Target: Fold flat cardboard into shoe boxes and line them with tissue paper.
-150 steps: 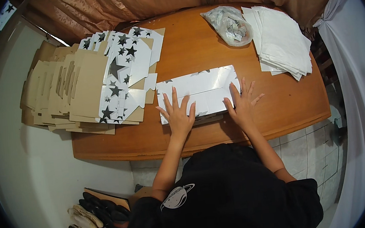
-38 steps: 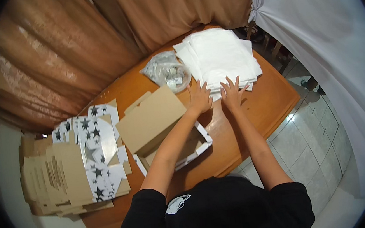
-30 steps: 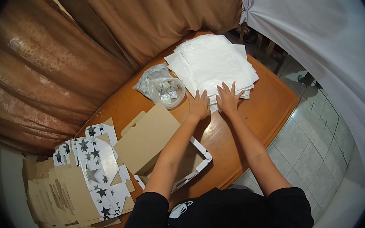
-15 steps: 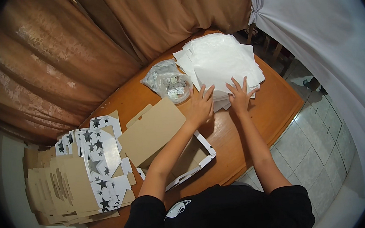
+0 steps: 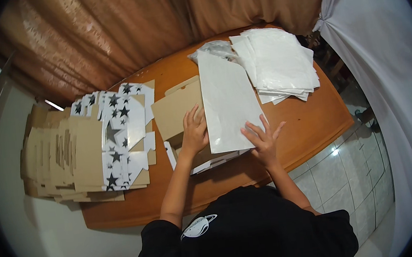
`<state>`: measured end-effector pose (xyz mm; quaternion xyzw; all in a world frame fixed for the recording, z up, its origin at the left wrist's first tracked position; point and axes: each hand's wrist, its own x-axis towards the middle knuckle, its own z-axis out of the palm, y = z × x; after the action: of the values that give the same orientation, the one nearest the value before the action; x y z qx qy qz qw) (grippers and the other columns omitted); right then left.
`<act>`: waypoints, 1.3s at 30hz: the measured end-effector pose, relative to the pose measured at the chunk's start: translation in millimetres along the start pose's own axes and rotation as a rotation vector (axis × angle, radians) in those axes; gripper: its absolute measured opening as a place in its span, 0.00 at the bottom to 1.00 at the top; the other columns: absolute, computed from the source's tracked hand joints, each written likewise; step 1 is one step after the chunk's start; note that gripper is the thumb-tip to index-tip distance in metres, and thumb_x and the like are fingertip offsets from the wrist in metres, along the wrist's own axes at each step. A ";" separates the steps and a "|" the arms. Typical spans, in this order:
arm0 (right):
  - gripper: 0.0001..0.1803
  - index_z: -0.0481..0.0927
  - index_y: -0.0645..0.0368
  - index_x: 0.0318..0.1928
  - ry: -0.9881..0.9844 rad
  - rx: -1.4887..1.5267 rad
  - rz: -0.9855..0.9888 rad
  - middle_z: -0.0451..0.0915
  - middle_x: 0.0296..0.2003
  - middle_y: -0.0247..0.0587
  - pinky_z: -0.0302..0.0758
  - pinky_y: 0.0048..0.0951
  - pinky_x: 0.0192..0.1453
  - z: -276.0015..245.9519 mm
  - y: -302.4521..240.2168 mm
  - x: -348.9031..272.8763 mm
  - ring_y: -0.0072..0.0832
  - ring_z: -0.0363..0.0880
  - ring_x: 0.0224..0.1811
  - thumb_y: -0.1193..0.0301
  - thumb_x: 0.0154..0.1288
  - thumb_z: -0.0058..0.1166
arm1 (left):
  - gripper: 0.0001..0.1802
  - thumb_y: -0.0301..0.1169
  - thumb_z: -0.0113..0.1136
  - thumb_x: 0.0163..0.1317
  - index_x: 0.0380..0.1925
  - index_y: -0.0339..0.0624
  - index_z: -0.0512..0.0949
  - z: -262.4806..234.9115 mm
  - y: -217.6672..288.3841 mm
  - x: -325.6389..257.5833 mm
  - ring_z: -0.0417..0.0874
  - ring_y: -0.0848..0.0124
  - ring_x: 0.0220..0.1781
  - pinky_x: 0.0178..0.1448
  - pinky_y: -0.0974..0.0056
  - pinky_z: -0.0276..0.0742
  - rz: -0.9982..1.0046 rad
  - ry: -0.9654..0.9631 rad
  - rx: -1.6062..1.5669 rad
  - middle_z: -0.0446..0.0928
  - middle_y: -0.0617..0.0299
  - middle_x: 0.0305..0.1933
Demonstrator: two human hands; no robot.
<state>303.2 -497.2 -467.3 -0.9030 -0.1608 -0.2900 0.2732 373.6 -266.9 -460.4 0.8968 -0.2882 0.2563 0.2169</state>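
A single white paper sheet (image 5: 226,99) lies over an open cardboard box (image 5: 180,110) in the middle of the wooden table (image 5: 309,123). My left hand (image 5: 194,129) rests on the box beside the sheet's left edge, fingers spread. My right hand (image 5: 262,139) presses flat on the sheet's lower right corner, fingers apart. A stack of the same white sheets (image 5: 279,64) sits at the table's far right.
A pile of flat cardboard box blanks with black stars (image 5: 88,144) covers the table's left end. A clear plastic bag (image 5: 213,50) lies behind the sheet. Brown curtains (image 5: 122,27) hang behind, a white cloth (image 5: 383,62) on the right, tiled floor (image 5: 343,184) below.
Both hands have drawn one white sheet off the stack at the right and laid it over the open box in front of me. The view has swung back toward the table's middle.
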 end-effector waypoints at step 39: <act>0.48 0.51 0.41 0.67 -0.532 -0.329 -0.386 0.51 0.67 0.30 0.30 0.76 0.59 106.9 11.4 76.0 0.41 0.51 0.68 0.54 0.46 0.62 | 0.40 0.55 0.44 0.60 0.67 0.52 0.45 60.3 -38.3 -75.1 0.28 0.51 0.72 0.62 0.30 0.22 -0.331 -0.118 0.371 0.32 0.52 0.72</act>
<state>414.2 -433.6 -498.3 -0.9317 -0.3448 -0.1131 0.0134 365.1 -240.5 -560.2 0.9695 -0.0977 0.2131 0.0707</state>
